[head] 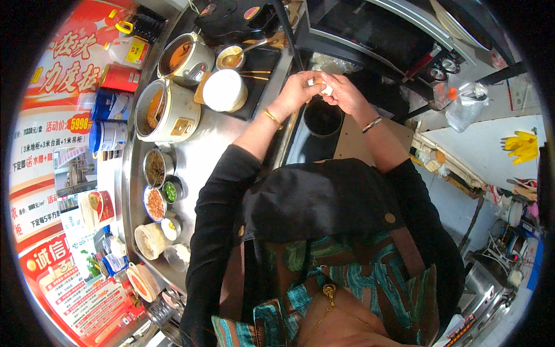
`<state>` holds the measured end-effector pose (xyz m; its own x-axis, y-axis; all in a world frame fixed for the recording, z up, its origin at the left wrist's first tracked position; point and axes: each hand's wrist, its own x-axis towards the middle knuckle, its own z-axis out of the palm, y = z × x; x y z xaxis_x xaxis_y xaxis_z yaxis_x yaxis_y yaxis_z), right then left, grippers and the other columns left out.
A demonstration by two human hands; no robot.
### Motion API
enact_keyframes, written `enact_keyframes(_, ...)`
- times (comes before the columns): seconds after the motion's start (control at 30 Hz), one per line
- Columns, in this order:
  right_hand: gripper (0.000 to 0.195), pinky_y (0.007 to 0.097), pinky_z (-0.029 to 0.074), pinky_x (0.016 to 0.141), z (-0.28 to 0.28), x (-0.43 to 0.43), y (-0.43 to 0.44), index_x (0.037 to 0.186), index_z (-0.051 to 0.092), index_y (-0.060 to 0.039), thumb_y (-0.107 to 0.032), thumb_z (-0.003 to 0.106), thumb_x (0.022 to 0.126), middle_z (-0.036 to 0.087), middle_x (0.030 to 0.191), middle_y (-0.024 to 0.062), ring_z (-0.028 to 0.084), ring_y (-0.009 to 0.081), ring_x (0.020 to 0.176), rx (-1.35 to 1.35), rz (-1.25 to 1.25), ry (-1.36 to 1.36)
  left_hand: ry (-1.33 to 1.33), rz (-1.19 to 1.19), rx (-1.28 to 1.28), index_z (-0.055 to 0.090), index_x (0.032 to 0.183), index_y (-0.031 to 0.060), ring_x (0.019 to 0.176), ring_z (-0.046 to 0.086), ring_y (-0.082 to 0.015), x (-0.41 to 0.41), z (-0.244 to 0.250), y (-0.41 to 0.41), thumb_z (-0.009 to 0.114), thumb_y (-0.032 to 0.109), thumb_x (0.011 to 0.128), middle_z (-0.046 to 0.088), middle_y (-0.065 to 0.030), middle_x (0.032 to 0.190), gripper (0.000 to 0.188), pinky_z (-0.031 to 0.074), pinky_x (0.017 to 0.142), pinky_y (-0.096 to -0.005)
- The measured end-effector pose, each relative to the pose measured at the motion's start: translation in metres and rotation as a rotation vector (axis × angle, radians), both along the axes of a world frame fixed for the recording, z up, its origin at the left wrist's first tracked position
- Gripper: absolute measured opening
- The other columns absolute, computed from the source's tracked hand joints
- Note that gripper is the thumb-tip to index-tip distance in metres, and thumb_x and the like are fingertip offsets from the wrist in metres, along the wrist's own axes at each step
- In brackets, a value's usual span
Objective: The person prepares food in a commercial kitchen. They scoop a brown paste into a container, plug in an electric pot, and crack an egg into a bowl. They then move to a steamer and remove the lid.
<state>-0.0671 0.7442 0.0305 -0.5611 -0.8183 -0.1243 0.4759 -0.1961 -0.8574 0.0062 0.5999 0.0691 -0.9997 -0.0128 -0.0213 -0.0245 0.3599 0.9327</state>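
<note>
My left hand [299, 90] and my right hand [340, 93] meet in front of me, fingers bent around a small white and brownish object [326, 89], perhaps an egg partly peeled; the fingers hide much of it. Just below them, a dark round bin or pot [323, 118] stands beside a brown board [368, 139]. A gold bangle is on my left wrist and a silver-toned one on my right. To the left of my hands are a white lidded tub [224, 90] and a bowl with a spoon [230, 57].
Two pots with brown-orange contents [167, 112] [184, 58] stand on the steel counter [204, 139]. Bowls of chopped greens [170, 191] and a reddish chopped food [155, 204] sit nearer me. A black-fronted oven [373, 34] is ahead; yellow gloves [520, 146] hang at the right.
</note>
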Motion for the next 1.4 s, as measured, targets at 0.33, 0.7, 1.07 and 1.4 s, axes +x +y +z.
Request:
enact_keyframes(0.33,0.024,0.0174,0.026,0.038,0.003,0.004,-0.004,0.087,0.055,-0.0052,-0.028,0.048,0.09,0.046,0.067,-0.0022,0.037,0.0044,0.05,-0.002,-0.041,-0.035,0.31,0.028,-0.326,0.056,0.094,-0.0013,0.084,0.055,-0.0385,0.003,0.002,0.005,0.05,0.013,0.082,0.057,-0.0228,0.087,0.02,0.045,0.072,-0.0407)
enact_keyframes(0.7,0.022,0.0174,0.026,0.04,-0.003,0.001,-0.003,0.086,0.055,-0.0048,-0.025,0.049,0.089,0.048,0.068,-0.0022,0.039,0.0044,0.053,0.041,-0.022,-0.016,0.302,0.031,-0.551,0.056,0.094,-0.0003,0.079,0.057,-0.0381,-0.001,-0.005,0.001,0.049,0.008,0.08,0.058,-0.0225,0.081,0.017,0.047,0.066,-0.0406)
enact_keyframes(1.07,0.026,0.0191,0.027,0.042,-0.002,0.003,-0.013,0.093,0.053,-0.0055,-0.029,0.043,0.092,0.05,0.071,0.0007,0.04,0.0068,0.051,-0.18,-0.171,-0.076,-0.14,0.191,0.286,0.057,0.089,-0.0011,0.049,0.045,-0.0063,-0.007,-0.016,0.006,0.049,0.025,0.088,0.052,-0.0003,0.061,0.027,0.035,0.044,-0.02)
enact_keyframes(1.4,0.022,0.0179,0.028,0.04,-0.004,0.005,-0.019,0.088,0.051,-0.0067,-0.029,0.048,0.09,0.049,0.068,-0.0013,0.04,0.0048,0.048,0.024,-0.317,0.053,-0.094,0.146,0.335,0.053,0.098,-0.0031,0.05,0.041,-0.0047,-0.007,-0.018,0.007,0.05,0.021,0.088,0.05,0.0009,0.062,0.026,0.033,0.045,-0.0187)
